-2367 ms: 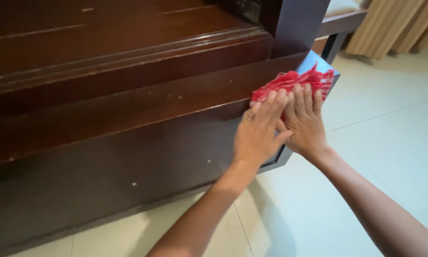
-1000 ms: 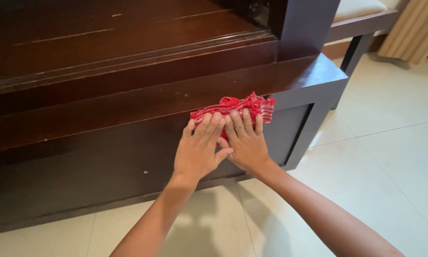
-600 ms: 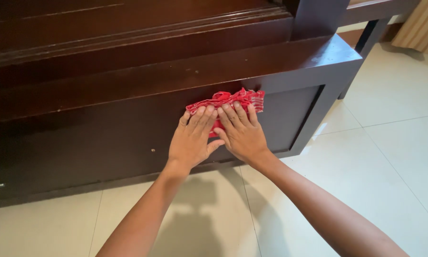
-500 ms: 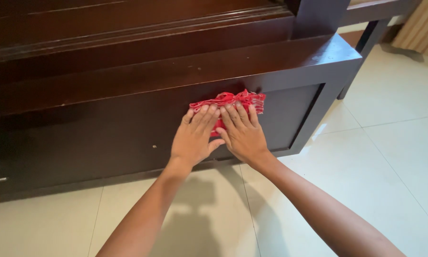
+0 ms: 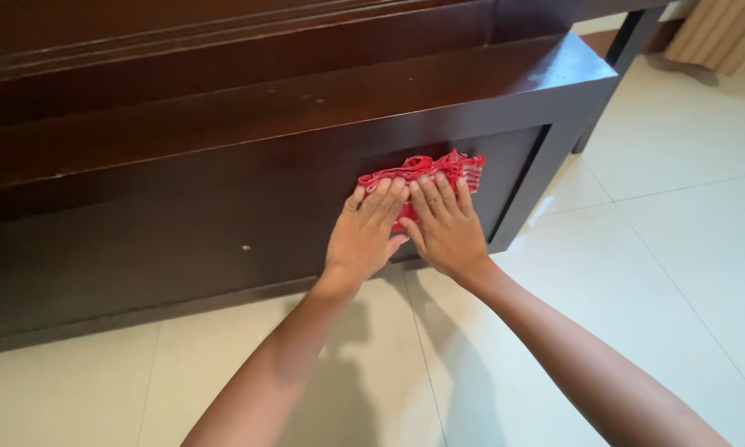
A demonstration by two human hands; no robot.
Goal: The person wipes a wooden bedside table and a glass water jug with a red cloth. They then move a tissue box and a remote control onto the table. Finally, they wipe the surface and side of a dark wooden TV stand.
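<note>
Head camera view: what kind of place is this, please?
Probably a room in a home: large dark wooden furniture, a pale tiled floor and a beige curtain. Both hands press a red cloth on it.

Both hands sit side by side, left hand (image 5: 364,236) left of right hand (image 5: 449,232), flat on a cloth (image 5: 426,171) against the cabinet's front panel (image 5: 182,240). Tiled floor (image 5: 679,207) below and right.

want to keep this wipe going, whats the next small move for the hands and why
Probably slide both hands, left hand and right hand, leftward with the red cloth pressed flat; it sits at the right end of the dark wooden panel, whose long stretch lies left.
</note>
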